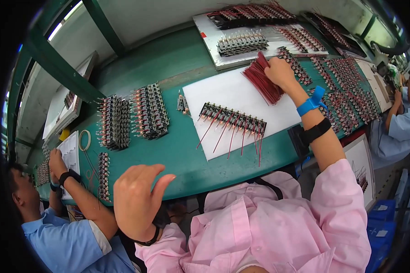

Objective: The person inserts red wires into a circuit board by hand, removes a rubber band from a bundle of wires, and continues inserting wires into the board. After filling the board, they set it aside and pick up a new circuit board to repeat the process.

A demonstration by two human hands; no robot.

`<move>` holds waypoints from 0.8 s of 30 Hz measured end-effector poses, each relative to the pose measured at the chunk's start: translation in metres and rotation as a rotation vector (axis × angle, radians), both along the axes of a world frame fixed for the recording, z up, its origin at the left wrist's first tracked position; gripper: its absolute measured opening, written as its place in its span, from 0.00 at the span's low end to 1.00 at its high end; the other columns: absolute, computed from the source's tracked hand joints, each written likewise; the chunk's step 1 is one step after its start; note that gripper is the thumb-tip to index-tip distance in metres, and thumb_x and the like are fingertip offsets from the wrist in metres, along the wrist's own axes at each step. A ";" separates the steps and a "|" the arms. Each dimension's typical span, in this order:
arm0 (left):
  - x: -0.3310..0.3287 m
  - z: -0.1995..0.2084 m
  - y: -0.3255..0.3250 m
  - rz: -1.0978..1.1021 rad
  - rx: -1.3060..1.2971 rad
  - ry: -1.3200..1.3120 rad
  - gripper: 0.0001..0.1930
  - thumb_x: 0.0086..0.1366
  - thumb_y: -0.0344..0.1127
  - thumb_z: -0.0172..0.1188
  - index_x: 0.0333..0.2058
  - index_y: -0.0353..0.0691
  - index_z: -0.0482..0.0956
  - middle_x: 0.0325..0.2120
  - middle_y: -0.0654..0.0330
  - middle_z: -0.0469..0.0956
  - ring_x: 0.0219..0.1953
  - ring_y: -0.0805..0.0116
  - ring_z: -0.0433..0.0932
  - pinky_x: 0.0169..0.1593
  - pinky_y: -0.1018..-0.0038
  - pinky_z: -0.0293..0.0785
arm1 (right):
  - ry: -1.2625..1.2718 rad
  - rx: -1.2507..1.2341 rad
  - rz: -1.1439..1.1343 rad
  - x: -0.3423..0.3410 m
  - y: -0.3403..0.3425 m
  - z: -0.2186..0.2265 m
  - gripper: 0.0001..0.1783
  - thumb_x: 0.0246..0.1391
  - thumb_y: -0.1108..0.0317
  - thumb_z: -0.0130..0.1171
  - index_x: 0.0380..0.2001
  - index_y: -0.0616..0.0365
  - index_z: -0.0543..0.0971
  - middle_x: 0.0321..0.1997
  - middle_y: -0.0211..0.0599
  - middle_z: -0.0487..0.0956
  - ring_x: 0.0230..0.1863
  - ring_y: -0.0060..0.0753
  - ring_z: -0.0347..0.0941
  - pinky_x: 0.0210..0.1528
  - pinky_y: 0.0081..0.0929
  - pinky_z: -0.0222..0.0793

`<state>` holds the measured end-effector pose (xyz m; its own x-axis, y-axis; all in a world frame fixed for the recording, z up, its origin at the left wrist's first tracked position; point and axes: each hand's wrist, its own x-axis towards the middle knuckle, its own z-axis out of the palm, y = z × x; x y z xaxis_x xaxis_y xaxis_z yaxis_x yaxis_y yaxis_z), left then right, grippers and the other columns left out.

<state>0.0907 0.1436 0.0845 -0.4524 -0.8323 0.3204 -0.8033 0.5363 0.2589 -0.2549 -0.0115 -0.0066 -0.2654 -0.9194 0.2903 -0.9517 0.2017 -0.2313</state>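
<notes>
My right hand (280, 73) reaches to the far side of a white foam sheet (205, 93), its fingers closed at the top of a bundle of dark red wires (263, 82). How many wires it grips is hidden. Nearer on the sheet lies a strip of small circuit boards (234, 119), with several red wires sticking out toward me. My left hand (139, 198) is raised near the table's front edge, thumb apart from the bent fingers, and nothing shows in it. A blue strap (312, 105) and a black band circle my right forearm.
Stacked board strips (115, 123) stand left on the green table (175, 175), near a tape roll (84, 140). Wired boards (346, 98) cover the right side. A metal-topped platform (223, 59) holds more boards behind. Co-workers in blue sit left (73, 241) and right (398, 120).
</notes>
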 end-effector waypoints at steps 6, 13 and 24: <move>-0.006 -0.017 -0.023 -0.070 0.115 0.003 0.10 0.45 0.35 0.60 0.24 0.34 0.73 0.20 0.54 0.73 0.22 0.59 0.72 0.25 0.70 0.66 | -0.803 -0.010 -0.058 -0.016 -0.004 0.014 0.08 0.44 0.72 0.42 0.23 0.66 0.69 0.19 0.44 0.73 0.16 0.33 0.69 0.16 0.28 0.67; -0.013 -0.032 -0.057 -0.135 0.234 0.000 0.12 0.47 0.37 0.58 0.26 0.33 0.74 0.21 0.52 0.74 0.23 0.56 0.72 0.26 0.69 0.66 | -1.270 -0.087 -0.236 -0.035 -0.008 -0.001 0.06 0.47 0.68 0.42 0.24 0.60 0.65 0.16 0.36 0.70 0.09 0.25 0.59 0.09 0.22 0.58; -0.024 -0.021 -0.068 -0.200 0.263 0.092 0.11 0.47 0.32 0.58 0.28 0.31 0.74 0.21 0.53 0.74 0.23 0.66 0.75 0.27 0.76 0.69 | -1.900 -0.072 0.001 -0.029 0.012 0.027 0.13 0.53 0.57 0.41 0.26 0.56 0.65 0.15 0.24 0.61 0.12 0.17 0.50 0.11 0.17 0.48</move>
<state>0.0671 0.0757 0.0632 -0.5945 -0.7894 0.1530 -0.6558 0.5862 0.4757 -0.2838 0.0001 0.0207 -0.2343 -0.9208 -0.3117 0.5354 0.1454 -0.8320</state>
